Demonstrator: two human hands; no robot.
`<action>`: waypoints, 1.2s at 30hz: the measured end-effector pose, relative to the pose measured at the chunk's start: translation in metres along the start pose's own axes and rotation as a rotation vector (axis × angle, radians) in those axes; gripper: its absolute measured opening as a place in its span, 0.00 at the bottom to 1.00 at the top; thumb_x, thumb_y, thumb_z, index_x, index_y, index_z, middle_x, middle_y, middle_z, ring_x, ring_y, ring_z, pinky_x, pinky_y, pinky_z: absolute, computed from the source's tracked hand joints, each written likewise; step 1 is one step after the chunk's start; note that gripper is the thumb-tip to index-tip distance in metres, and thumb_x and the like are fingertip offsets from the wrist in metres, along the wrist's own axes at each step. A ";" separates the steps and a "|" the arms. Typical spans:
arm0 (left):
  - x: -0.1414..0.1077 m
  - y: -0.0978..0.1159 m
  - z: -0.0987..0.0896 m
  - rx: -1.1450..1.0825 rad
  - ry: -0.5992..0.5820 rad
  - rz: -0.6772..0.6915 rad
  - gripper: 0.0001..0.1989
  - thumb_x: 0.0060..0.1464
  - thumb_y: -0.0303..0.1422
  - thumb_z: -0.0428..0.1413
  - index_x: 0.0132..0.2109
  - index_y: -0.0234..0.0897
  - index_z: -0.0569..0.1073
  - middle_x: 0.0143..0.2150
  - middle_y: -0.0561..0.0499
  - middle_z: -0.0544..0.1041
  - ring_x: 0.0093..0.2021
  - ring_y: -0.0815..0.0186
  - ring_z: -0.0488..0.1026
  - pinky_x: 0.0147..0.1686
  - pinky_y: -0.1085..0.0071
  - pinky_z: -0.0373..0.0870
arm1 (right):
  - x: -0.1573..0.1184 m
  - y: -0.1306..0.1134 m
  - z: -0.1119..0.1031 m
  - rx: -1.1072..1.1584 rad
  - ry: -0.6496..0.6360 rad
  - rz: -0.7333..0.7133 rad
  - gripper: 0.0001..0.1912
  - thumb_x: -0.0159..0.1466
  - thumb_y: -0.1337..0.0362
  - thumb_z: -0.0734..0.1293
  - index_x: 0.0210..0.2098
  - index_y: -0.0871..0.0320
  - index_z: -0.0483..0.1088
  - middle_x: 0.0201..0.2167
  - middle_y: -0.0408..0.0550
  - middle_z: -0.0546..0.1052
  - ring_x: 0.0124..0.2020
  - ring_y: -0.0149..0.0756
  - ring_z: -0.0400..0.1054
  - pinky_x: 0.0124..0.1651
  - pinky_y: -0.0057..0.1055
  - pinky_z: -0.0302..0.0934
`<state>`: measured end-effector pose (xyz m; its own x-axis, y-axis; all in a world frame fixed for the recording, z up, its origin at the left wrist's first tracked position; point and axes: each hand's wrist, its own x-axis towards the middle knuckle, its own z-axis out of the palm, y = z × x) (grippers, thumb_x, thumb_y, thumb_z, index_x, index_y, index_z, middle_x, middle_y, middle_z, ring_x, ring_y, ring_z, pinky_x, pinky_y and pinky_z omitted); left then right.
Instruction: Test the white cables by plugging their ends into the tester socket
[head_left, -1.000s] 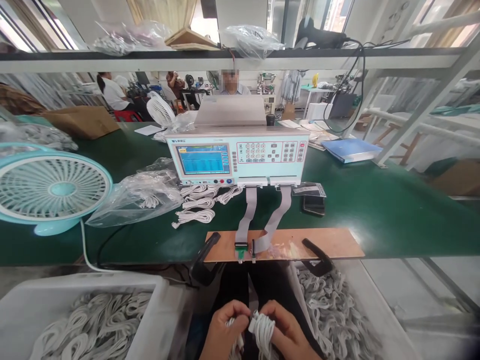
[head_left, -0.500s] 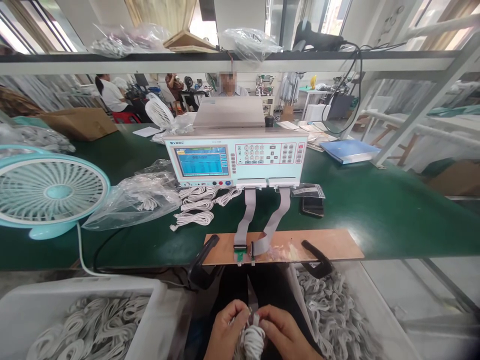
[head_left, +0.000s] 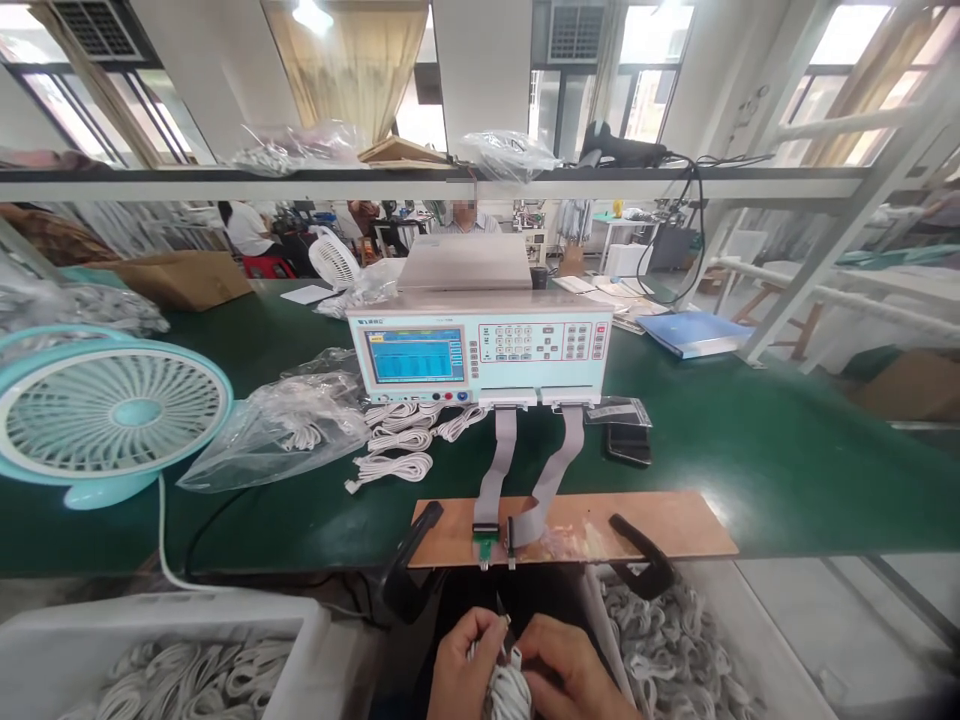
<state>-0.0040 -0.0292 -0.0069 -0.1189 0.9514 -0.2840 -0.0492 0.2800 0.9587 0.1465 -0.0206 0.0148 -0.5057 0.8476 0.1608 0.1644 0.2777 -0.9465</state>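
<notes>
A bundle of coiled white cable (head_left: 510, 692) is between my hands at the bottom centre, in front of my lap. My left hand (head_left: 466, 665) pinches one metal-tipped end of it. My right hand (head_left: 571, 668) closes on the bundle's right side, beside a white connector end that sticks up. Beyond them, two small connectors on a green board (head_left: 485, 546) sit at the front edge of a wooden board (head_left: 645, 525). Grey ribbon cables (head_left: 499, 465) run from there to a white tester (head_left: 480, 345) with a lit screen.
Crates of coiled cables stand left (head_left: 300, 650) and right (head_left: 757, 640) below the table edge. Black clamps (head_left: 409, 560) hold the wooden board. A turquoise fan (head_left: 120, 410), bagged cables, loose cable bundles (head_left: 397, 465) and a phone (head_left: 628, 444) lie on the table. People sit in the background.
The view has tilted up, so the table and tester appear lower. The cable's two ends now stand farther apart between my hands.
</notes>
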 end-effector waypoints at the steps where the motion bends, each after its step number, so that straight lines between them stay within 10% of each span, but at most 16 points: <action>1: 0.001 0.001 0.001 -0.015 0.000 0.005 0.18 0.43 0.46 0.55 0.21 0.34 0.67 0.17 0.56 0.64 0.21 0.71 0.59 0.22 0.76 0.58 | 0.003 0.001 0.002 0.027 0.048 0.041 0.03 0.57 0.69 0.63 0.29 0.59 0.69 0.25 0.43 0.67 0.27 0.33 0.60 0.30 0.26 0.54; 11: 0.017 -0.003 -0.008 -0.082 0.078 0.005 0.19 0.40 0.47 0.58 0.23 0.33 0.71 0.17 0.56 0.65 0.18 0.73 0.59 0.19 0.78 0.58 | 0.026 0.009 0.006 0.580 0.037 0.228 0.10 0.58 0.59 0.66 0.28 0.61 0.72 0.24 0.43 0.68 0.27 0.32 0.58 0.33 0.28 0.54; 21: 0.019 -0.004 -0.002 -0.133 0.062 -0.074 0.19 0.38 0.47 0.60 0.25 0.33 0.72 0.15 0.58 0.64 0.14 0.75 0.55 0.13 0.80 0.54 | 0.040 0.021 0.021 0.468 0.377 0.338 0.15 0.54 0.54 0.67 0.23 0.61 0.70 0.18 0.40 0.64 0.21 0.30 0.54 0.25 0.25 0.51; 36: 0.026 0.003 -0.019 0.027 -0.096 0.054 0.15 0.47 0.43 0.55 0.25 0.34 0.69 0.17 0.58 0.61 0.16 0.75 0.55 0.16 0.79 0.53 | 0.042 0.019 0.020 0.406 0.380 0.282 0.16 0.56 0.53 0.66 0.25 0.61 0.71 0.20 0.42 0.68 0.23 0.31 0.58 0.26 0.25 0.54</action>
<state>-0.0261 -0.0063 -0.0113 -0.0252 0.9726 -0.2309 -0.0180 0.2305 0.9729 0.1110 0.0113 -0.0018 -0.1406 0.9857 -0.0930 -0.1255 -0.1109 -0.9859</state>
